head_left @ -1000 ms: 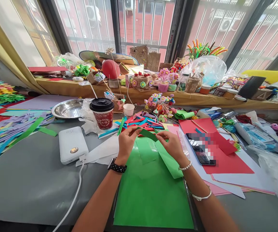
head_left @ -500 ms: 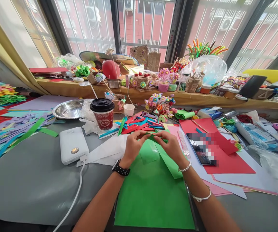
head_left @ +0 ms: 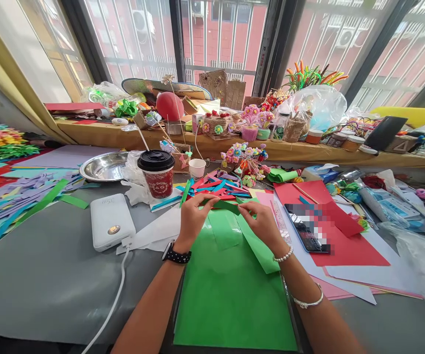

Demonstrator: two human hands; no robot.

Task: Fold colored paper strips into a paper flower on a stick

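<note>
A dark green paper strip (head_left: 227, 206) is stretched between my two hands, above the far end of a large green sheet (head_left: 234, 300). My left hand (head_left: 194, 216) pinches its left end between thumb and fingers. At the other end, the fingertips of my right hand (head_left: 259, 221) close on the strip. Lighter green paper pieces (head_left: 223, 230) lie on the sheet below my hands. Just beyond is a heap of red, blue and purple folded paper strips (head_left: 220, 186).
A lidded paper cup (head_left: 156, 177) and a white power bank (head_left: 112, 221) with a cable stand left of my hands. A phone (head_left: 306, 228) rests on red paper (head_left: 360, 250) at right. Cut strips (head_left: 31, 201) lie far left, near a metal bowl (head_left: 104, 167).
My left hand has moved left, away from my right hand. More of the green strip now shows between them. My right hand has barely shifted.
</note>
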